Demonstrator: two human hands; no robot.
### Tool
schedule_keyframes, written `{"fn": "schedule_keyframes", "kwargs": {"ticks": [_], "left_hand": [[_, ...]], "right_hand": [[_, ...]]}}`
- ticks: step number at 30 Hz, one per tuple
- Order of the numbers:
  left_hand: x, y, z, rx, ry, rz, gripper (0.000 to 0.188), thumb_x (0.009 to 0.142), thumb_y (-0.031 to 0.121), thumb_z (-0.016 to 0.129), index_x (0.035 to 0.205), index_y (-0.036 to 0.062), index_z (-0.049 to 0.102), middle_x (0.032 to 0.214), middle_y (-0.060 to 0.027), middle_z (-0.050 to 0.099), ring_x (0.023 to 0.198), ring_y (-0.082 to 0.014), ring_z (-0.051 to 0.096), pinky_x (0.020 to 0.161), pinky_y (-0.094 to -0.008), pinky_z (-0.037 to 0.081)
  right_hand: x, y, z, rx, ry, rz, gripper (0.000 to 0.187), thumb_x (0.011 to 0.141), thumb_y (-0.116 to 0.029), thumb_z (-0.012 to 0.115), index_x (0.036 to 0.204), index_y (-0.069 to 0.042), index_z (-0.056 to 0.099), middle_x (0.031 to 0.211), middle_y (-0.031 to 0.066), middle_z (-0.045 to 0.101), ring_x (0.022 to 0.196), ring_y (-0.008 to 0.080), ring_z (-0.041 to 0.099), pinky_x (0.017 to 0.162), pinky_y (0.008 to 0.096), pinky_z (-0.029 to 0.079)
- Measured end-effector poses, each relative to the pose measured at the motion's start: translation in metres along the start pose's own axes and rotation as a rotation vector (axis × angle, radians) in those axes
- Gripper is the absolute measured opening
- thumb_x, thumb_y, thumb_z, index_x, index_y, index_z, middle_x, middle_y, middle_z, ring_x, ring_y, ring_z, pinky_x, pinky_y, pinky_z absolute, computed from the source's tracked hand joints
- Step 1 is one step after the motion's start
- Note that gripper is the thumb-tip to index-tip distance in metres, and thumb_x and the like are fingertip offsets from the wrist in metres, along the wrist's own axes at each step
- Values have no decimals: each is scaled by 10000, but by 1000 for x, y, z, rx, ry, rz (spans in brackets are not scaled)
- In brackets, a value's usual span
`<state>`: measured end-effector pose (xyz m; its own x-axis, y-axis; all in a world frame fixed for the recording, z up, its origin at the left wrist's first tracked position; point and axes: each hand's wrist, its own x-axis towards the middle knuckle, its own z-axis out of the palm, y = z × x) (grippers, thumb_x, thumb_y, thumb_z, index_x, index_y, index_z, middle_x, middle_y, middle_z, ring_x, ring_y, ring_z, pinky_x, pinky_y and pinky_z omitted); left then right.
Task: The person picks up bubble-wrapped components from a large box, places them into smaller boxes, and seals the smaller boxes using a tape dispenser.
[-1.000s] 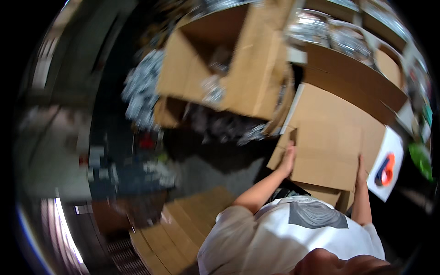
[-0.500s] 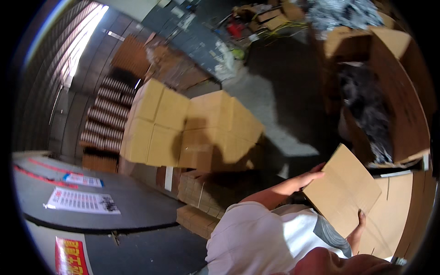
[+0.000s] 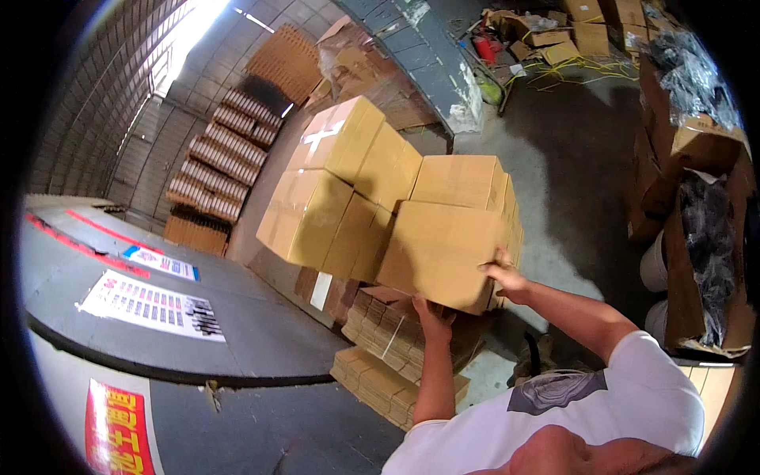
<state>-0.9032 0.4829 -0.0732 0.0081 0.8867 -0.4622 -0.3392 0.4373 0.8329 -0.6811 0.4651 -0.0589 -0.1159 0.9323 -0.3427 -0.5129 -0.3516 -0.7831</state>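
Observation:
Both of my hands grip a closed brown cardboard box (image 3: pixel 443 247) that is set against a stack of similar boxes. My left hand (image 3: pixel 434 318) holds its near lower edge, with the fingers partly hidden beneath it. At the right edge, my right hand (image 3: pixel 505 277) is curled with fingers and thumb on the cardboard. Directly behind the held box is another carton (image 3: pixel 455 180). To the left stand several stacked cartons (image 3: pixel 324 178), one with pale tape on top. I cannot tell whether the held box rests fully on what is under it.
Bundles of flattened cardboard (image 3: pixel 384 336) lie below the boxes. A grey panel (image 3: pixel 261 317) with posted sheets runs along the left. At right stands a large open carton (image 3: pixel 689 293) with dark plastic-wrapped contents. A grey pillar (image 3: pixel 443 71) and scattered cardboard (image 3: pixel 546 39) are farther back.
I have turned from the right side to the box stack, carrying the box leftward. It now sits against the stacked boxes, still between both hands.

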Motion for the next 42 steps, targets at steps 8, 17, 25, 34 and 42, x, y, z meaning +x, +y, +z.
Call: {"fn": "schedule_keyframes", "kwargs": {"ticks": [8,17,25,34,42], "left_hand": [[48,-15,28,326,84,474,637,880,472,440,1325,19,388,1322,-167,437,1172,-325,460,957,-493,394],[-117,-75,339,778,-373,1380,693,846,420,600,1327,7,319,1407,-244,262,1275,-384,306,1016,-508,265],[-339,-169,621,692,-1664,1536,369,788,202,638,1109,39,560,1250,-187,488,1162,-376,426,999,-453,326],[-438,-345,863,2034,-2074,1854,314,839,249,509,1078,91,636,1127,-137,613,1068,-294,568,908,-410,451],[-382,-575,927,2317,-2146,1828,388,758,149,564,1132,66,622,1212,-146,578,1156,-266,536,898,-398,467]], "right_hand": [[-31,53,-98,-489,-310,-173,501,874,-321,595,1268,-31,492,1275,86,514,1113,185,515,971,332,391],[-424,53,-285,-401,1135,-187,343,786,-211,654,1074,-32,600,951,110,675,888,194,642,794,322,502],[-619,123,-307,-82,1896,-460,202,833,-102,590,1014,-20,551,852,64,592,790,154,570,760,303,463],[-613,181,-285,231,2232,-282,164,848,-44,551,1008,-10,539,856,62,566,769,131,543,694,271,453],[-544,156,-281,613,2343,-218,203,894,-75,542,1082,3,539,894,54,579,840,123,545,770,248,438]]}}
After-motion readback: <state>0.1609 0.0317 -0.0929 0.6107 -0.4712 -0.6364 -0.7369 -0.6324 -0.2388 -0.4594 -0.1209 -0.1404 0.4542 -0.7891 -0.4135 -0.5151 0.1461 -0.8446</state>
